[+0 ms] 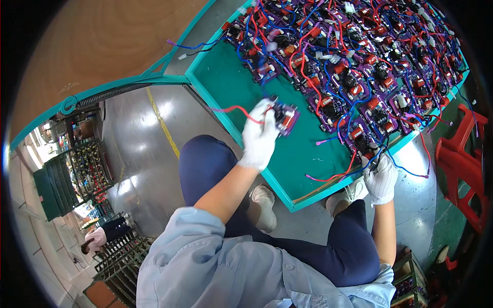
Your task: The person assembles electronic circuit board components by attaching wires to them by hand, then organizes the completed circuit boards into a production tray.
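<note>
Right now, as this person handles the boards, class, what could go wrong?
The left hand holds a circuit board that appears lifted above the green tray; a slip could drop and perhaps damage it.
Wires lie tangled across the crowded boards, so lifting one might tug its neighbours.
By the right hand, a blue wire hangs past the tray's edge and could snag.

Gloved hands of yours: two, the left hand (pixel 259 137) and the right hand (pixel 381 180)
Circuit board (pixel 288 121) up in your left: one
Boards (pixel 377 110) massed before you: dozens, overlapping too closely for you to count exactly
Green tray (pixel 303 154) in front of you: one
White shoes (pixel 265 206) on your feet: two
Yellow floor line (pixel 164 122) at your left: one
Red plastic stool (pixel 458 160) at your right: one
Co-worker (pixel 97 239) far to your left: one
</note>
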`<state>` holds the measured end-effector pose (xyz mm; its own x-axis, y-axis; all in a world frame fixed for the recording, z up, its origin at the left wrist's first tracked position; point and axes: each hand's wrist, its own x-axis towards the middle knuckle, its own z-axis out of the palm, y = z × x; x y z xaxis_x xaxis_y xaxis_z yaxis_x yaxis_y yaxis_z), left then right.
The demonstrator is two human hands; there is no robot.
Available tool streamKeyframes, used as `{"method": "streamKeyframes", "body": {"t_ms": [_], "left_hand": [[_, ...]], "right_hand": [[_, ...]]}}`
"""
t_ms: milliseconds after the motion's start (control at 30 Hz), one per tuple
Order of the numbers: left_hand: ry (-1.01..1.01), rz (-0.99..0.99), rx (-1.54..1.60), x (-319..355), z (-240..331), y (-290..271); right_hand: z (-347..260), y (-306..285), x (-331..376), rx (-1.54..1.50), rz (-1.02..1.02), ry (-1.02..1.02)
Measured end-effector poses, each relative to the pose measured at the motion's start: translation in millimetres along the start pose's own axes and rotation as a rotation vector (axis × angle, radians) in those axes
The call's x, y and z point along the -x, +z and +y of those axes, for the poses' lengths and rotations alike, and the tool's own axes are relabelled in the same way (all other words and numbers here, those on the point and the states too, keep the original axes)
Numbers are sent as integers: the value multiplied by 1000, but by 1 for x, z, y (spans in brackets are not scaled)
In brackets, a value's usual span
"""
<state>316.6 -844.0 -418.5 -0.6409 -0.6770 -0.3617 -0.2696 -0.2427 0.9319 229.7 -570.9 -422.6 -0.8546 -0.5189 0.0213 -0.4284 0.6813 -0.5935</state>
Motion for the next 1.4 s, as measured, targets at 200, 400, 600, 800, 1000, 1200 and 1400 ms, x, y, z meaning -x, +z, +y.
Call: {"method": "streamKeyframes", "body": {"t_ms": [200, 400, 600, 800, 1000, 1200, 1400], "left_hand": [[31, -41, -74, -33, -2, 11], [221, -90, -354, -58, -2, -3], [418, -286, -796, -22, 5, 36], [559, -8, -741, 16, 7, 10], [186, -768, -530, 60, -15, 4], [748, -1195, -627, 114, -28, 28], [982, -1116, -650, 111, -39, 28]], "right_hand": [[-4, -1, 0, 4, -60, -1], [-17, 2, -7, -10, -24, 50], [19, -30, 7, -105, -175, 76], [-1, -78, 28, 60, -568, 374], [-107, -186, 76, -827, 193, 541], [-154, -170, 91, -348, 478, 281], [-152, -171, 54, -1203, 640, 368]]}}
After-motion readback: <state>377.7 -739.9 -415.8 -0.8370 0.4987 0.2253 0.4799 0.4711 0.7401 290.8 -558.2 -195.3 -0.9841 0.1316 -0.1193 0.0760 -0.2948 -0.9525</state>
